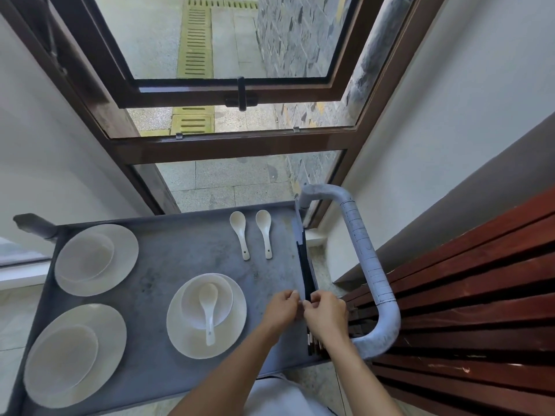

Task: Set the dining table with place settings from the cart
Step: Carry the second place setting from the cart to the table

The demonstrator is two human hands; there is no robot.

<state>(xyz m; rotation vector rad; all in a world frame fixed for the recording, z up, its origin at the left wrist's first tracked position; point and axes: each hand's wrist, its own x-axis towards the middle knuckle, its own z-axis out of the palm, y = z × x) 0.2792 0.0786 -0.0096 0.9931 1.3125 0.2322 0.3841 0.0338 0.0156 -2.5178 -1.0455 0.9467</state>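
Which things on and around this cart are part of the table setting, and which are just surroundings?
Part of the job:
three plates with bowls
spoon in the nearest bowl
two loose spoons
dark chopsticks, held by left hand and right hand

Just surroundings:
cart handle
window
slatted wooden panel

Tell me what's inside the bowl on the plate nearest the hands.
A white spoon lies in the bowl, scoop up in the bowl, handle over the rim onto the plate. The spoon covers part of the bowl's bottom; nothing else shows inside.
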